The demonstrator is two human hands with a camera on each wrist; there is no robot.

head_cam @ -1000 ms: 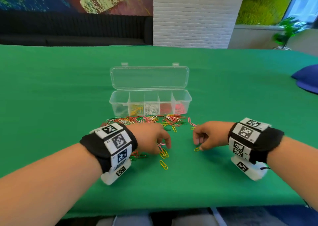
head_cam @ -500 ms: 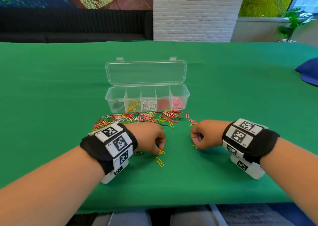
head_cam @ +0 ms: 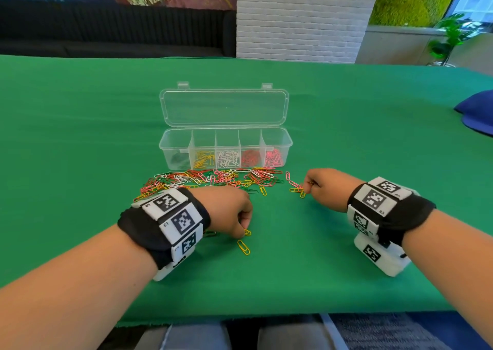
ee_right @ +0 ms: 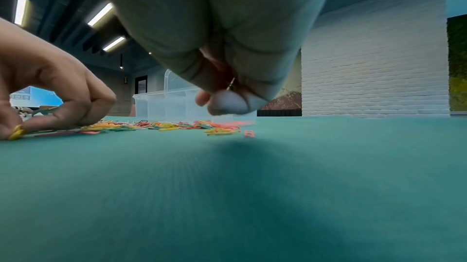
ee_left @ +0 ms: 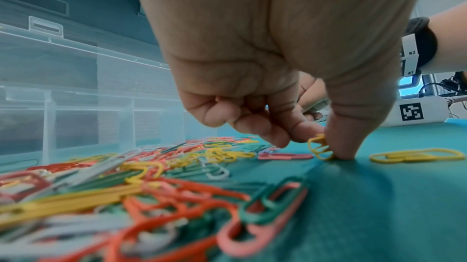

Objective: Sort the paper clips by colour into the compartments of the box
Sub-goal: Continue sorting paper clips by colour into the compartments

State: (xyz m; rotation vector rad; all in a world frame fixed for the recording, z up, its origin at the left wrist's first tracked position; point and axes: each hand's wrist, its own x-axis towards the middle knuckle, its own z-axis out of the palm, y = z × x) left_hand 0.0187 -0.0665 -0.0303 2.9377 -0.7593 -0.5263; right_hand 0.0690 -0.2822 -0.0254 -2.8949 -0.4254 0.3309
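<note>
Yellow paper clips (ee_left: 320,147) sit pinched in the left hand's (head_cam: 229,213) grip, lower centre; the right hand (head_cam: 324,187) pinches another at centre right. The box (head_cam: 225,147) stands above the loose clip pile (head_cam: 210,179).

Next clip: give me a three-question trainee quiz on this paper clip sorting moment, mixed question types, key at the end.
1. True or false: the box lid is open.
2. Multiple choice: the left hand pinches a clip of which colour? A white, B yellow, C green.
3. Fill in: in the head view, counting from the left, the white clips fill the ____ compartment.

Key: 1 true. 2 B. 3 third.
</note>
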